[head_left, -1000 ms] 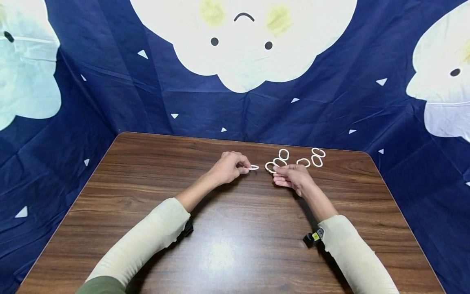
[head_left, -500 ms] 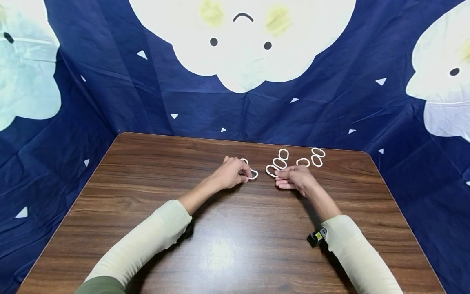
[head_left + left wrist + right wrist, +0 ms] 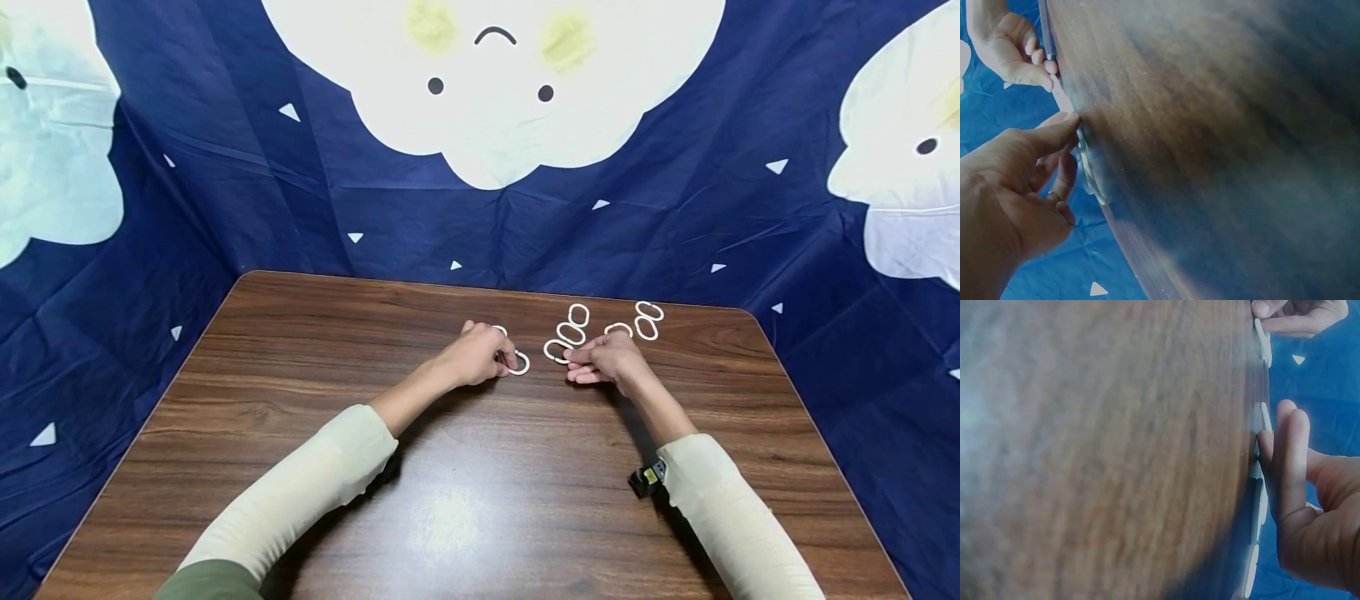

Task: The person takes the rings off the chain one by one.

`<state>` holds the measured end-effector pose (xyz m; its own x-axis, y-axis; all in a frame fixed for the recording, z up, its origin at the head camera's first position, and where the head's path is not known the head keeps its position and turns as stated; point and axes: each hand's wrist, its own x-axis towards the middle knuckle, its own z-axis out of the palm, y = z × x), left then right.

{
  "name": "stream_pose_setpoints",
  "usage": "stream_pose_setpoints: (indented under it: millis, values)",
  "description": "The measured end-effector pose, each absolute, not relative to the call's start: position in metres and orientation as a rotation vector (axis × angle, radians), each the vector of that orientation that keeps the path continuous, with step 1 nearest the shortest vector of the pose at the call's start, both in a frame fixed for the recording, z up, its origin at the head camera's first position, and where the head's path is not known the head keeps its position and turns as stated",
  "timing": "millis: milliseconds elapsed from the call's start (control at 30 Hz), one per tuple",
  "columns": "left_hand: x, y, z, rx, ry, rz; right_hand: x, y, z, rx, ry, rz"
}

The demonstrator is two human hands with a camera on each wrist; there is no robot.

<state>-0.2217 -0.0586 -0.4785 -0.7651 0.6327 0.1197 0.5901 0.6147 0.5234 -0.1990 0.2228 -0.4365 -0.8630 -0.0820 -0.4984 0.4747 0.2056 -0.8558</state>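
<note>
My left hand (image 3: pixel 476 354) pinches a white oval plastic link (image 3: pixel 527 364) between thumb and fingertips, low over the table. Another white link (image 3: pixel 501 327) shows partly behind that hand, the rest hidden by the fingers. Just to the right, my right hand (image 3: pixel 617 360) pinches the near right end of a second oval link (image 3: pixel 546 350), which has a small gap in its loop. That link is the nearest in a slanting row with two more. In the left wrist view, the thumb and fingers of my left hand (image 3: pixel 1029 169) meet at the table's edge.
The row's middle link (image 3: pixel 584 338) and far link (image 3: pixel 571 314) lie towards the back edge. Behind my right hand is a single link (image 3: pixel 617 324), with a pair of links (image 3: pixel 637 327) to its right. A blue cloth (image 3: pixel 315 225) hangs behind the wooden table (image 3: pixel 247 367).
My left hand has lowered its link towards me, from edge-on to flatter, and the link behind it has come into view. The right hand has drawn its link slightly nearer and to the right.
</note>
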Motion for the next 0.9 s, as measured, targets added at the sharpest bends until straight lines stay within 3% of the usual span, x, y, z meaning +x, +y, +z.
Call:
stream_pose_setpoints:
  millis: [300, 533, 900]
  values:
    - [-0.201, -0.06, -0.444, 1.075, 2.772, 0.762, -0.201, 0.223, -0.435, 0.378, 2.066, -1.7]
    - [-0.218, -0.063, -0.481, 1.096, 2.792, 0.899, -0.202, 0.223, -0.435, 0.384, 2.064, -1.705]
    - [-0.242, -0.073, -0.506, 1.031, 2.743, 1.005, -0.199, 0.225, -0.435, 0.377, 2.072, -1.704]
